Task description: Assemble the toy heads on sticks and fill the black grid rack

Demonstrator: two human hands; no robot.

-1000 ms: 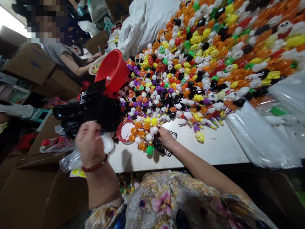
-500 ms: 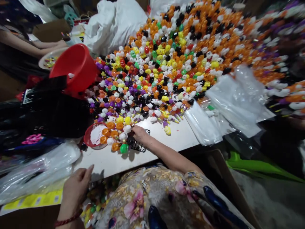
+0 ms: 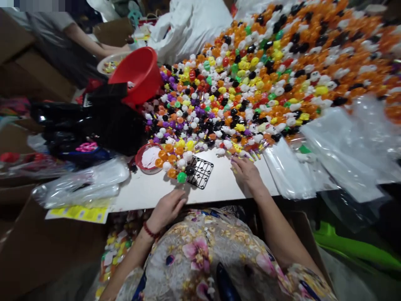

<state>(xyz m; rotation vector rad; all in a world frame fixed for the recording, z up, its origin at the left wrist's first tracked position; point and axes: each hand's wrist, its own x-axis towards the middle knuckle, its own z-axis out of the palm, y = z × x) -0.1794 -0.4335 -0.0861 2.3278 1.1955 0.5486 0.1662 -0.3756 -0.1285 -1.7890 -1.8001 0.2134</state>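
Observation:
A black plastic grid rack lies on the white table, its right part bare. Orange, white and yellow round toy heads cover its left side, with a green ball and a black ball nearest me. My left hand rests at the table's front edge, just below the green ball, fingers loosely bent and apart, nothing visible in them. To the right of the rack, my right hand reaches the near edge of the toy pile. Its fingers are closed on a small yellow toy, mostly hidden by them.
A large heap of colourful small toys fills the table's back. Left stand a red tub, a small red basket with white contents and black bags. Clear plastic bags lie right. Another person's arm is at back left.
My right hand has left the rack and moved right to the pile's edge. My left hand has come in beside the rack's near side. The view has shifted left.

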